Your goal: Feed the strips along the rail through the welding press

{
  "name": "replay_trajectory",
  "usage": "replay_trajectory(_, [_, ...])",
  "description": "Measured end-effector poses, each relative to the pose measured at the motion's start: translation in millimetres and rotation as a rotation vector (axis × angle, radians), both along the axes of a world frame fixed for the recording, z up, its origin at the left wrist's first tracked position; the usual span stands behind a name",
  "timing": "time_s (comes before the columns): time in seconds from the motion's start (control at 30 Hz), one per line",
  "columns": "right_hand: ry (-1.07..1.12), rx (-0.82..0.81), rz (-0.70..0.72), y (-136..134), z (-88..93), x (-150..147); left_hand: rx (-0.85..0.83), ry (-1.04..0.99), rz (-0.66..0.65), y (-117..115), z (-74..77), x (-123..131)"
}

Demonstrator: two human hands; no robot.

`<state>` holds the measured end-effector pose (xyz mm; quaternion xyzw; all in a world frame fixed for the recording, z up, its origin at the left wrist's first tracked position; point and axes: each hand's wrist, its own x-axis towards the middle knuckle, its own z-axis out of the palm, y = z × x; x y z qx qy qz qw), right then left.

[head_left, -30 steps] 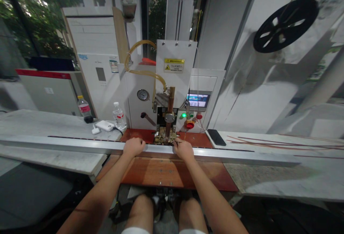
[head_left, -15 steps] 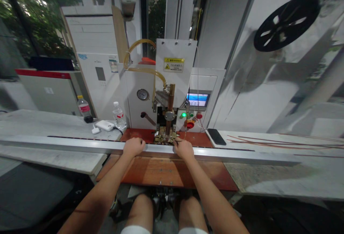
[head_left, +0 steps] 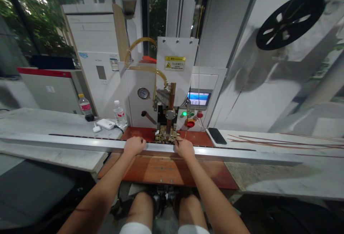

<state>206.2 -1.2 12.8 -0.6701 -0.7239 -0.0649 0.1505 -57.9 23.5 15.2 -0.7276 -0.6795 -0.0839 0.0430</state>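
Observation:
A long silvery metal bar (head_left: 215, 152) runs across the bench, in front of a white machine (head_left: 174, 53). My left hand (head_left: 134, 145) rests on the bar left of the machine's brass-coloured fixture (head_left: 166, 133), its fingers curled closed; what they pinch is hidden. Just right of the fixture, my right hand (head_left: 185, 147) is closed too, with thumb and finger pinched on something too small to make out. Above the fixture stands an upright copper rod (head_left: 171, 101). A thin dark strip (head_left: 86, 138) lies along the bar's far side.
Two bottles (head_left: 85, 108) (head_left: 119, 114) and a white charger (head_left: 105, 123) stand on the left bench. At the right lie a black phone (head_left: 217, 136) and several copper-coloured rods (head_left: 268, 141). A red-brown board (head_left: 166, 171) lies in front of the bar.
The view has shifted slightly. Both hands keep the same place and hold at the bar and fixture.

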Motion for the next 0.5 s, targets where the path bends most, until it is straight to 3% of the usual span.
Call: replay_trajectory(0.5, [0.002, 0.006, -0.003, -3.4, -1.9, 0.0, -0.012, -0.011, -0.005, -5.9, 2.7, 1.7])
